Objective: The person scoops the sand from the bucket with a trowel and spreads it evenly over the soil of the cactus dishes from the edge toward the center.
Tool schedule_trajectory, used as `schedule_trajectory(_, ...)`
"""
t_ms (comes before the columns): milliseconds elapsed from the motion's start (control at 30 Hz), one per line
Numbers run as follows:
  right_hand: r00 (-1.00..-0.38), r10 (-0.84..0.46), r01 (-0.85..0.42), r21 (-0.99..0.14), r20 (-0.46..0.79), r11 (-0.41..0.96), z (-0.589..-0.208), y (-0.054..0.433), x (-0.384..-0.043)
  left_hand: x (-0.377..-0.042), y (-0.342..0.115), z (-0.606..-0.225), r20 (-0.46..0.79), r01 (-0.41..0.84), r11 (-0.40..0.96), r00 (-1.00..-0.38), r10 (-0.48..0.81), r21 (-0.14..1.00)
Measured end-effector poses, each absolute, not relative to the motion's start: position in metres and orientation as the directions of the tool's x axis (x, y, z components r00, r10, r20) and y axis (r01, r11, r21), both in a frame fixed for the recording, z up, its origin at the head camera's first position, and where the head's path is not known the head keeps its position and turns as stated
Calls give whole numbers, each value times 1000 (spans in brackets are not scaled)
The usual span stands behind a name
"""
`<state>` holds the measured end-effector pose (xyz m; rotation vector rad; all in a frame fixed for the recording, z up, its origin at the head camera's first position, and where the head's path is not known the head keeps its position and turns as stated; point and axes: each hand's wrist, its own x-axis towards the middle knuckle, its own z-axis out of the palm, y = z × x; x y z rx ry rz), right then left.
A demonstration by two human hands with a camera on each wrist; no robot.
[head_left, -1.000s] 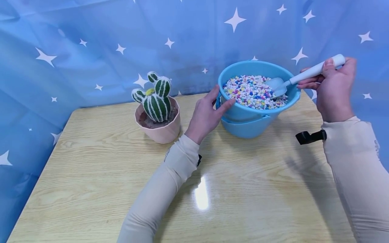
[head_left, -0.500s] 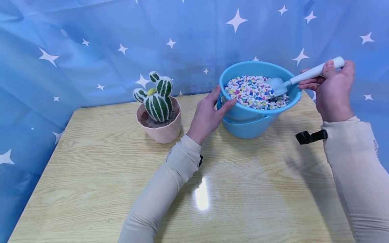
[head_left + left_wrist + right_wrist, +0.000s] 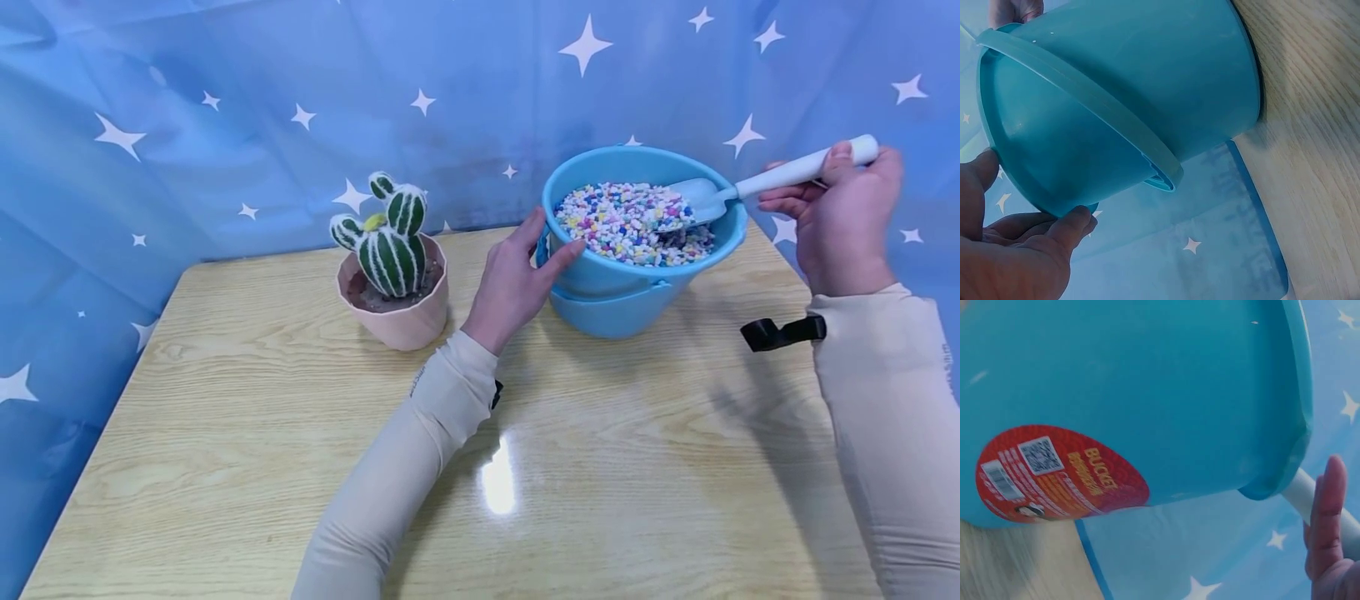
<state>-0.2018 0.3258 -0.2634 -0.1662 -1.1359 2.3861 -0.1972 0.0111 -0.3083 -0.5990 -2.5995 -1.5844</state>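
A light blue bucket (image 3: 611, 321) stands at the back right of the table, full of small multicoloured pebbles (image 3: 618, 221). Its bail hangs down across the front. My left hand (image 3: 510, 283) holds the bucket's left side just under the rim, thumb in front and fingers farther back; the left wrist view shows this hand (image 3: 1029, 250) against the rim. By its white handle, my right hand (image 3: 851, 221) grips a toy shovel (image 3: 783, 177). The pale blue blade lies inside the bucket, tilted over the right rim, with some pebbles on it and its tip among them.
Left of the bucket stands a pink pot (image 3: 405, 325) with a fuzzy green cactus (image 3: 390, 262). Behind the wooden table (image 3: 262, 467) hangs a blue cloth (image 3: 465, 100) with white stars. A red label (image 3: 1063, 475) is on the bucket's outside.
My right hand has drawn the shovel to the right and slightly up, so its blade now sits closer to the bucket's right rim with pebbles on it. My left hand stays on the bucket.
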Motion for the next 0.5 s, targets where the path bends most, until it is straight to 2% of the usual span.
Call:
schedule_trajectory(300,-892,450,-340,-698,28,-630,-264,326,-206,-198,11,-310,219,328,395,-929,297,858)
schedule_trajectory(500,-901,434,-299,-709,-11,-639,-264,323,-214,-196,5,-312,256,351,413,-929,268,840)
